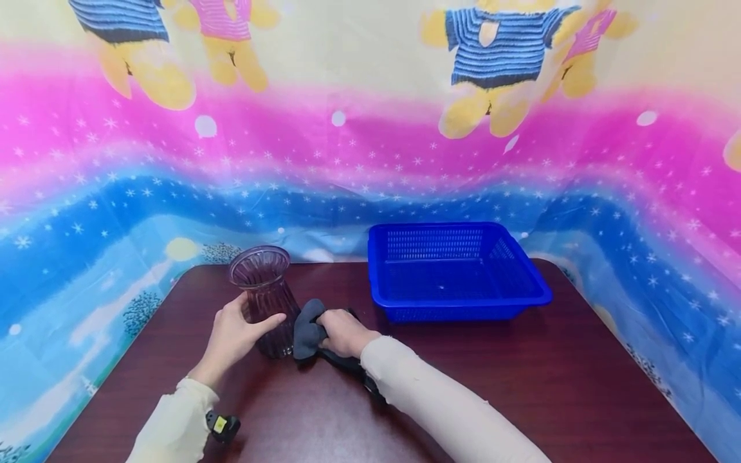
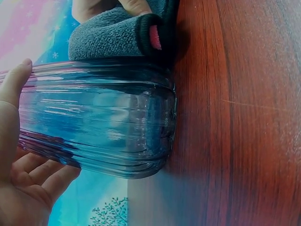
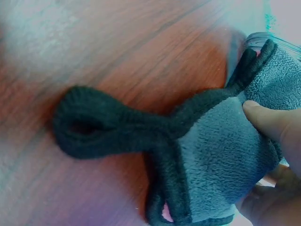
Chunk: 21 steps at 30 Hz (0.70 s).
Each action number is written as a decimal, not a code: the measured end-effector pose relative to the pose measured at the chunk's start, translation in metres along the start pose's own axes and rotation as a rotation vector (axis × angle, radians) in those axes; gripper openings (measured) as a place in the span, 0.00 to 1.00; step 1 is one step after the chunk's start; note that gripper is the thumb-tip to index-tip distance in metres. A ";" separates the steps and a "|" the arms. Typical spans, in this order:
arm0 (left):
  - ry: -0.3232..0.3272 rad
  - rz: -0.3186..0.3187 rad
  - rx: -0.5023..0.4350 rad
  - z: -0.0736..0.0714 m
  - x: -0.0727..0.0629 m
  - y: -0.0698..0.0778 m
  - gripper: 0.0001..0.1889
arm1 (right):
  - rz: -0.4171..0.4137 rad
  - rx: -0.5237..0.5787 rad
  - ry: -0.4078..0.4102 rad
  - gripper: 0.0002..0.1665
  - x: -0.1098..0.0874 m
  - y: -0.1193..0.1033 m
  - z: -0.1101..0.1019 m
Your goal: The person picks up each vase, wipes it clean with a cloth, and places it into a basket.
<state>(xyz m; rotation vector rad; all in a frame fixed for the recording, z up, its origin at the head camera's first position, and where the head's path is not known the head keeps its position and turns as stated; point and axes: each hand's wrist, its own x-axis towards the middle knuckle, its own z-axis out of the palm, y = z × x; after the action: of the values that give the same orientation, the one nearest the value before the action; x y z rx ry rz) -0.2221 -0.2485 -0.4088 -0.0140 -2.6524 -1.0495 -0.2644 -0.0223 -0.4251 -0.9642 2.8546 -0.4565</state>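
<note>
Your left hand point(image 1: 230, 333) grips the fluted purple glass vase point(image 1: 273, 299), right hand point(image 1: 346, 333) pinches the folded grey plush cloth point(image 1: 307, 333) at its four o'clock; wiping seems underway, unfinished.

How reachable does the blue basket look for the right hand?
Probably yes: no obstacle stands between the right hand and the blue basket, though that hand holds a gray cloth.

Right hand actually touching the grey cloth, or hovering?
Touching. The right wrist view shows it: the thumb of the right hand presses onto the grey cloth.
</note>
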 end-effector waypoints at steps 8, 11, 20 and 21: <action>0.002 0.007 -0.014 0.000 -0.001 0.000 0.42 | -0.001 0.045 0.018 0.05 0.000 -0.004 -0.009; 0.006 0.011 -0.016 0.000 -0.002 0.000 0.41 | -0.006 0.053 0.022 0.05 0.001 -0.007 -0.014; 0.011 0.013 0.002 0.001 -0.002 0.001 0.41 | -0.029 0.035 0.056 0.05 0.002 -0.015 -0.033; 0.009 0.014 0.003 0.001 -0.002 0.001 0.41 | -0.030 0.031 0.059 0.05 0.001 -0.016 -0.035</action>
<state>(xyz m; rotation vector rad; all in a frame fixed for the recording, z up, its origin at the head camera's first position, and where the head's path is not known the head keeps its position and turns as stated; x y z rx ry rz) -0.2206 -0.2465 -0.4096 -0.0271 -2.6417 -1.0388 -0.2627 -0.0266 -0.3870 -1.0060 2.8796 -0.5400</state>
